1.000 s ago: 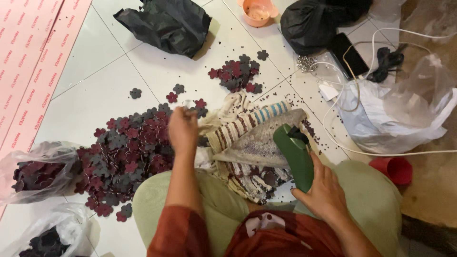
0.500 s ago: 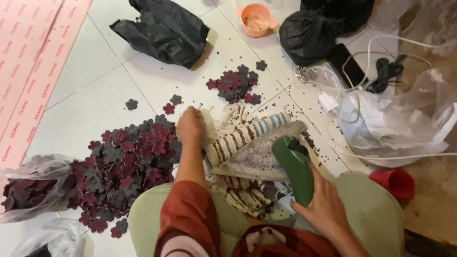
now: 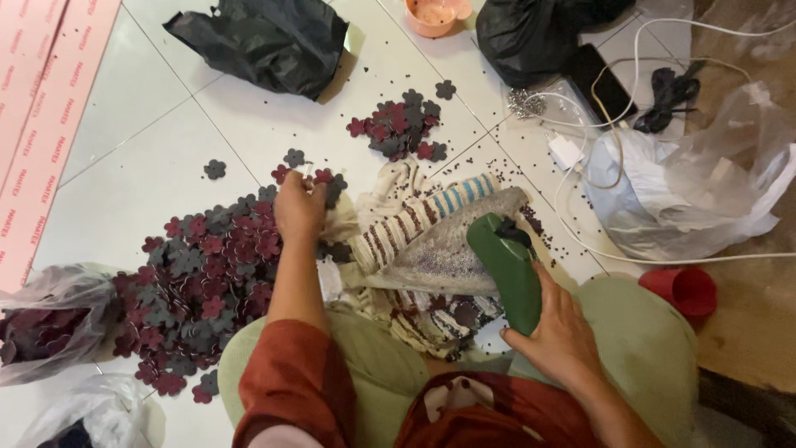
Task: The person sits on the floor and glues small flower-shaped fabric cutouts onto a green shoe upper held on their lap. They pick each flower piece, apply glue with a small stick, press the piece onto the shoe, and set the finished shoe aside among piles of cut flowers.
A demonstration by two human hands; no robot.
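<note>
My left hand (image 3: 298, 209) reaches forward to the floor and pinches a small flower-shaped cutout at the top edge of a big pile of dark red and grey flower cutouts (image 3: 199, 282). My right hand (image 3: 557, 330) grips a green glue gun (image 3: 507, 267), its tip resting over a striped cloth (image 3: 431, 241) spread in front of my knees. A smaller heap of the same cutouts (image 3: 398, 126) lies farther out on the white tiles.
A black plastic bag (image 3: 265, 41) lies at the back left, another black bag (image 3: 531, 29) and a peach bowl (image 3: 435, 12) at the back. White cable and plug (image 3: 566, 151), a clear bag (image 3: 696, 191) and a red cup (image 3: 684, 290) sit right. Bags of cutouts (image 3: 46, 323) lie left.
My left hand has slid forward from the cloth to the top of the cutout pile and closed on a piece. The glue gun hand stays almost still.
</note>
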